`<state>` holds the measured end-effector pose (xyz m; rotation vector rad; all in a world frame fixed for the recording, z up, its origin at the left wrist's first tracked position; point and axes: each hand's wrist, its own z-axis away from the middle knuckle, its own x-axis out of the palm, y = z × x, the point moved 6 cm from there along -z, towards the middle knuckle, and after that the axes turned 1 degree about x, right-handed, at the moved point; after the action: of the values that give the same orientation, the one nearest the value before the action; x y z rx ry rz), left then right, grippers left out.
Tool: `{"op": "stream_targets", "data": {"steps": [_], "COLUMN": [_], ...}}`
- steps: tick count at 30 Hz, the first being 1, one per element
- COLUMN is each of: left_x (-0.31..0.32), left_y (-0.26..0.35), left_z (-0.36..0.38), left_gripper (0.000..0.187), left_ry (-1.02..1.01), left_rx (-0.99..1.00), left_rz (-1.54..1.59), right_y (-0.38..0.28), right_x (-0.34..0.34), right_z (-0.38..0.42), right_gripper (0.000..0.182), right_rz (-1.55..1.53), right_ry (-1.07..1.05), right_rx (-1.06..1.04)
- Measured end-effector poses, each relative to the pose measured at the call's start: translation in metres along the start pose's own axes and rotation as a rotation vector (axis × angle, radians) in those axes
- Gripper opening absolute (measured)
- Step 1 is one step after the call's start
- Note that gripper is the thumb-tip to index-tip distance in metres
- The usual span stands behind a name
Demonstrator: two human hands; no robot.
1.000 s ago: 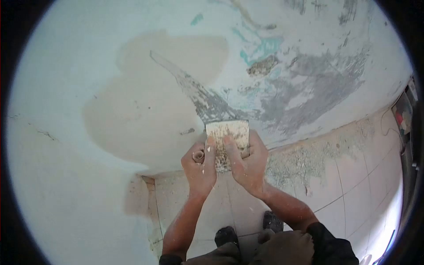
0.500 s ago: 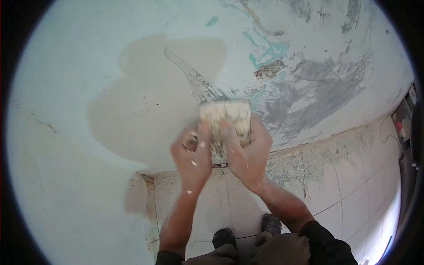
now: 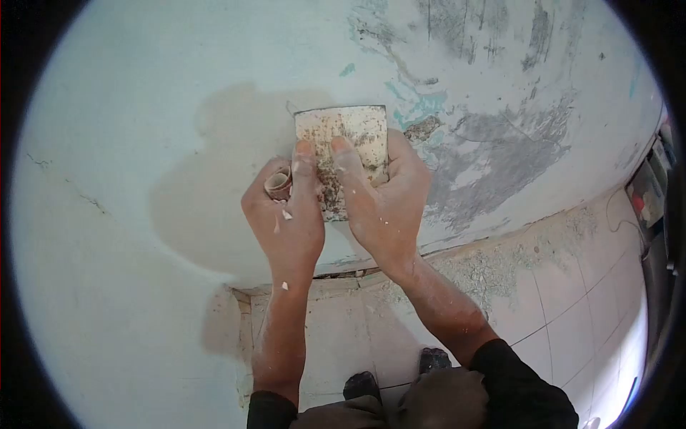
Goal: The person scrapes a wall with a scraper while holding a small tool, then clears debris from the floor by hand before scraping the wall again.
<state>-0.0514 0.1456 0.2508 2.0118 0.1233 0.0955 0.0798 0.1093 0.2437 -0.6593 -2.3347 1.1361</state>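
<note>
1. On my head view, a flat, pale plate (image 3: 361,125), speckled with rust-brown marks, sits in front of the wall (image 3: 107,121), above the middle of the picture. Its thin dark edge points up the wall; I cannot tell whether that edge touches the surface.
2. I see the left hand (image 3: 296,225) grasping the plate's left side, its thumb laid along the face. The other fingers curl round a hollow, round-ended tube (image 3: 278,184) just beside the plate. I cannot tell whether the two are joined.
3. The right hand (image 3: 386,204) grasps the plate's right side, thumb flat on the face near the left one; its other fingers go behind, where I lose them.
4. Both hands look dusty, and I make out white flakes (image 3: 287,214) on the left one.
5. To the right of the plate, I have a crumbled spot (image 3: 423,129) with turquoise traces near it, and a broad grey patch (image 3: 493,161) lower down.
6. Below, rough debris (image 3: 493,261) runs along the foot of the wall, over the edge of the tiled floor (image 3: 518,311).
7. Nearest me, two dark shoes (image 3: 361,386) stand on the tiles, with a black sleeve (image 3: 525,382) at lower right.
</note>
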Motion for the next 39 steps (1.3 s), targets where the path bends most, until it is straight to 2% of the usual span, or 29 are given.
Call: {"op": "stream_targets", "data": {"steps": [2,4,6,8,9,11,14,18,20,24,27,30,32,36,38,39], "left_x": [0.000,0.000,-0.001,0.002,0.001,0.002,0.002,-0.004,-0.003,-0.005,-0.005,-0.003,0.001,-0.003,0.001,0.000], "left_y": [-0.012,-0.040,-0.057,-0.078,-0.077,-0.054,-0.034,-0.068,-0.103,-0.113,-0.117,-0.123,-0.127,-0.129,-0.142,-0.142], "left_z": [0.006,0.027,0.044,0.051,0.048,0.036,0.023,0.049,0.068,0.071,0.073,0.073,0.073,0.080,0.080,0.077], "left_gripper": [0.035,0.034,0.034,0.037,0.037,0.038,0.039,0.039,0.034,0.038,0.036,0.036,0.035,0.036,0.032,0.032], "left_ry": [-0.046,-0.016,0.024,-0.069,-0.065,-0.055,-0.059,-0.049,-0.066,-0.086,-0.118,-0.089,-0.124,-0.039,-0.103,-0.076], "left_rx": [0.077,0.142,0.216,-0.007,-0.011,0.172,0.024,0.129,-0.046,-0.047,-0.151,-0.049,-0.030,-0.010,-0.096,-0.089], "left_rz": [-0.071,-0.139,-0.200,-0.204,-0.201,-0.158,-0.009,-0.136,-0.177,-0.177,-0.171,-0.173,-0.206,-0.149,-0.172,-0.170], "right_y": [0.000,0.027,0.059,0.065,0.056,0.040,0.025,0.047,0.077,0.084,0.091,0.098,0.102,0.103,0.100,0.098], "right_x": [-0.003,-0.016,-0.026,-0.027,-0.026,-0.023,-0.011,-0.025,-0.031,-0.033,-0.033,-0.036,-0.037,-0.037,-0.037,-0.034], "right_z": [0.007,0.032,0.059,0.062,0.056,0.043,0.026,0.055,0.078,0.081,0.083,0.084,0.083,0.086,0.083,0.081], "right_gripper": [0.019,0.020,0.019,0.018,0.018,0.017,0.017,0.016,0.017,0.018,0.018,0.016,0.018,0.018,0.017,0.017], "right_rz": [-0.019,0.074,0.043,0.021,0.053,0.098,-0.016,0.148,0.066,0.093,0.022,0.102,0.043,0.046,0.144,0.133], "right_ry": [-0.008,-0.008,0.011,0.025,0.014,0.000,-0.020,-0.046,-0.037,-0.092,-0.116,-0.094,-0.106,-0.157,-0.125,-0.148], "right_rx": [-0.002,0.087,0.130,0.181,0.122,0.078,0.054,0.039,0.213,0.276,0.276,0.194,0.232,0.273,0.092,0.079]}}
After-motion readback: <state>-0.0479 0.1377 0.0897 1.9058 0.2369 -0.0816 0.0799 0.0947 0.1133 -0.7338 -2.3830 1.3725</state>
